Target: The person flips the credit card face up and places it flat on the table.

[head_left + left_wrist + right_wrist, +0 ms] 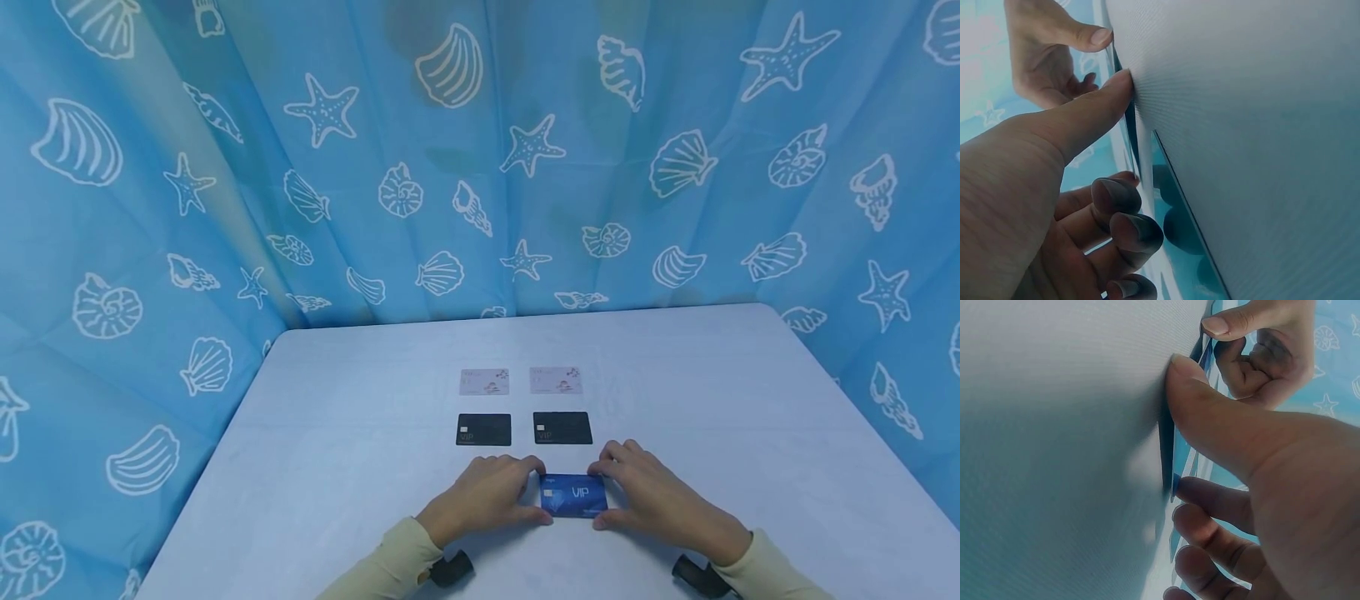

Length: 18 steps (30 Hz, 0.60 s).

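A blue VIP card (573,496) lies level, close over the table, near the person. My left hand (491,492) grips its left end, thumb at the near corner and index finger at the far one. At the opposite end, my right hand (652,500) holds the card the same way. The right wrist view shows the card (1181,447) nearly edge-on between thumb and index finger, a dark shadow beside it. In the left wrist view only a thin strip of the card (1132,131) shows behind the thumb; the other fingers hang loosely curled.
Beyond the hands, two black VIP cards, a left one (483,430) and a right one (562,427), lie in a row. Farther back are two pale pink cards, left (483,382) and right (556,380). A blue seashell curtain (465,167) surrounds the white table (337,433).
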### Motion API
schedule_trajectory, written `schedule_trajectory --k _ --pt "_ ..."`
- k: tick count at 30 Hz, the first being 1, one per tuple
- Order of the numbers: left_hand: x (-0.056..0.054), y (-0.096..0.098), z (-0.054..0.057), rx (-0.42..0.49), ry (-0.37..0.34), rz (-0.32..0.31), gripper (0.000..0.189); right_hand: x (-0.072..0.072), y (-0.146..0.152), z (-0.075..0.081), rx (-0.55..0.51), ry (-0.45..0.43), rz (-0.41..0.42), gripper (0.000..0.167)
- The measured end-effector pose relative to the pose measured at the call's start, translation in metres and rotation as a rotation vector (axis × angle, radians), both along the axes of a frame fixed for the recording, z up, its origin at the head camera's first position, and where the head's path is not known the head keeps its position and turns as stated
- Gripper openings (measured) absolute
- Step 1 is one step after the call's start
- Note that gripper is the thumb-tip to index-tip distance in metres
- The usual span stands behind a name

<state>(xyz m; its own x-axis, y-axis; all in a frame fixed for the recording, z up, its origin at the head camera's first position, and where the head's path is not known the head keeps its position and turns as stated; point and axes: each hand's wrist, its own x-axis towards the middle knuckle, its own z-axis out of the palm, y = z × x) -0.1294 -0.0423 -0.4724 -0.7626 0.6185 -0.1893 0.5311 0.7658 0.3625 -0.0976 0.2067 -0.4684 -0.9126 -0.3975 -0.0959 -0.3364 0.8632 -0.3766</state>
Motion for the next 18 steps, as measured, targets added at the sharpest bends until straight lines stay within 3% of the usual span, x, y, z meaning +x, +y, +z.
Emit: schedule_trajectory --k 18 --pt "0.0010 0.0003 0.0025 0.015 0.015 -0.001 0.060 -0.0012 0.0003 -0.0011 -0.003 -0.004 -0.002 0.058"
